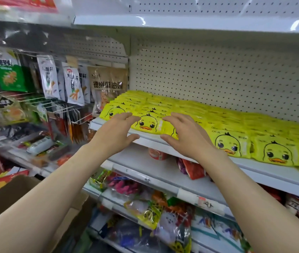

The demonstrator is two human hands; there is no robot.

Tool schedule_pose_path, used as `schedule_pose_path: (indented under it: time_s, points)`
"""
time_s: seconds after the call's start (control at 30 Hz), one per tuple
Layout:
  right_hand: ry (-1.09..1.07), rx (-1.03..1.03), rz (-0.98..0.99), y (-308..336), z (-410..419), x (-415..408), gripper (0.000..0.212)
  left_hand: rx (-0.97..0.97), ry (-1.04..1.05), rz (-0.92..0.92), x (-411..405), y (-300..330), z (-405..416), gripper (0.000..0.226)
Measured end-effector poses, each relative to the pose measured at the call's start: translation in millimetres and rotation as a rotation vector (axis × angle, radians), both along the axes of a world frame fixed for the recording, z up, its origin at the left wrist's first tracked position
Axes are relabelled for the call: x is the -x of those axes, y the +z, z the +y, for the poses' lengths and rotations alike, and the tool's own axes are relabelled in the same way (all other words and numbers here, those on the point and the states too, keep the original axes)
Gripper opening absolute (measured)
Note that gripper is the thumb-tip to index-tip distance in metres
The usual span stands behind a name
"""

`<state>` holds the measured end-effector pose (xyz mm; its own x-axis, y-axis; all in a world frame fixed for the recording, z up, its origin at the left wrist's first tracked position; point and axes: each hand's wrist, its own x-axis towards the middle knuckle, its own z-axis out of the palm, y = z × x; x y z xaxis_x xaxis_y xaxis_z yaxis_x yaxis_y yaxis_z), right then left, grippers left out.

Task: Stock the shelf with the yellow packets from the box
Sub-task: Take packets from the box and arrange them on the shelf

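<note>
Several yellow packets (218,121) with a duck face lie in overlapping rows on the white shelf (265,170), filling it from left to right. One front packet (147,124) shows between my hands at the shelf's left end. My left hand (116,133) hovers just in front of the shelf edge, fingers spread and relaxed, holding nothing. My right hand (185,134) is beside it, fingers spread over the front packets, holding nothing. A brown cardboard box (8,196) stands at the lower left, its inside hidden.
Hanging snack bags (72,84) on wire hooks fill the bay to the left. Below are shelves with red packets (193,170) and mixed colourful bags (150,210). A pegboard back wall (218,75) rises behind the yellow packets, with another shelf above.
</note>
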<state>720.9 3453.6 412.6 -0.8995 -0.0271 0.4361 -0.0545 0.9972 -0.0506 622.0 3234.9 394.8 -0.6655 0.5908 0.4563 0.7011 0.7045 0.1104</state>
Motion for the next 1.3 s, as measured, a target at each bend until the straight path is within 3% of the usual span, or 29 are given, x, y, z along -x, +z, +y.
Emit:
schedule_pose_path:
  time_s: [0.67,0.83,1.13,1.3]
  points:
    - [0.013,-0.048,-0.054,0,-33,185,0.060,0.078,0.034,0.028,190,-4,-29,0.068]
    - [-0.025,-0.015,-0.109,-6,-55,238,0.062,0.154,-0.023,-0.055,253,-6,-41,0.078]
    - [-0.196,-0.034,-0.360,-42,-73,318,0.122,0.380,-0.202,-0.079,337,-32,-27,0.118]
    - [-0.235,-0.030,-0.321,-50,-68,334,0.129,0.404,-0.311,-0.017,365,-29,-8,0.125]
